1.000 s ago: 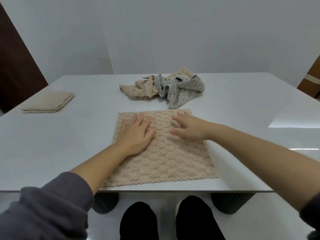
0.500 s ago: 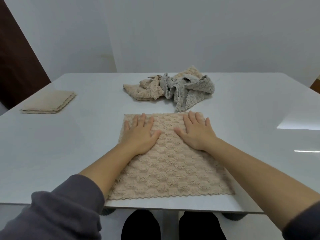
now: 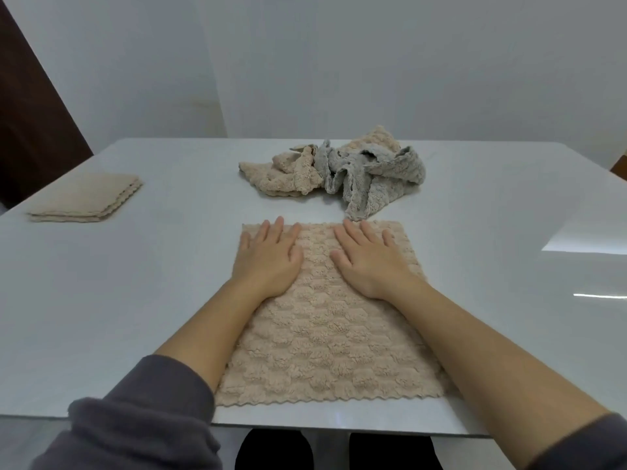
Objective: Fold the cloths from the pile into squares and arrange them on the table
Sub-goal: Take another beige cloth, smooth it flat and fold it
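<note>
The right hand point(image 3: 369, 262), which a second ago lay slanted across the beige cloth point(image 3: 325, 351) with its fingers aimed left, now lies straight beside the left hand point(image 3: 268, 259). Both palms are flat on the far part of the cloth, fingers spread and pointing away, with the fingertips at its far scalloped edge. Neither hand pinches or curls round anything; they only press. The cloth lies open as a single layer at the near middle of the table point(image 3: 492, 266), its near edge just short of the table's rim.

I judge this to be the end of the smoothing. The cloth looks flat enough for a first fold, and no fold has yet been made in it.

The pile point(image 3: 339, 171) sits just beyond the cloth, with one grey tail almost reaching its far edge. It is a tangle of beige and grey, and the number of cloths in it cannot be counted.

At the far left a folded cloth point(image 3: 84, 198) shows layered edges; it may be one cloth or several, and the view is too shallow to say.

The right forearm covers the open cloth's right edge and near right corner, so any wrinkle there is unseen. Glare washes out the table's right side.
</note>
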Available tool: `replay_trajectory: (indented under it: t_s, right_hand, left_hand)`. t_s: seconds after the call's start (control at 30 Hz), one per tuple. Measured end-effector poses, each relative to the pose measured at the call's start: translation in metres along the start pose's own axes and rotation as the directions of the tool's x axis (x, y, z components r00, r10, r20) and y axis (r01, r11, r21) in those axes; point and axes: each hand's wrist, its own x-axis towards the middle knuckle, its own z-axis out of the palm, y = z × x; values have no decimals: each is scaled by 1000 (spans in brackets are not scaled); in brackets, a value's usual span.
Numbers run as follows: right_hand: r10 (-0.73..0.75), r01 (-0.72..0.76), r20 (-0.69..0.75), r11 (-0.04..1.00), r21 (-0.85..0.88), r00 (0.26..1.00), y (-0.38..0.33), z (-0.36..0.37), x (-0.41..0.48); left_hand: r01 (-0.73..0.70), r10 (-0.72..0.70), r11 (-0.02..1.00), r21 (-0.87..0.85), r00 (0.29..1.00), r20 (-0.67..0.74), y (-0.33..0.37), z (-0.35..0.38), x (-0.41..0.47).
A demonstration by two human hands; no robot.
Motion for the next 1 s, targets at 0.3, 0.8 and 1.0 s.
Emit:
replay_trajectory:
  t_s: [0.3,0.8,1.0]
  right_hand:
    - [168,-168,-35,986,16,985,11,0,-3]
    - [164,-164,-14,986,23,986,9,-3,-6]
    - [18,-20,-87,1000,-17,996,-29,-17,-8]
  left_hand:
    - [185,-182,982,24,979,-95,-14,-8,-17]
    - [40,-40,999,-13,999,-2,-12,0,-38]
    - [53,-54,998,-25,998,-25,-11,2,-38]
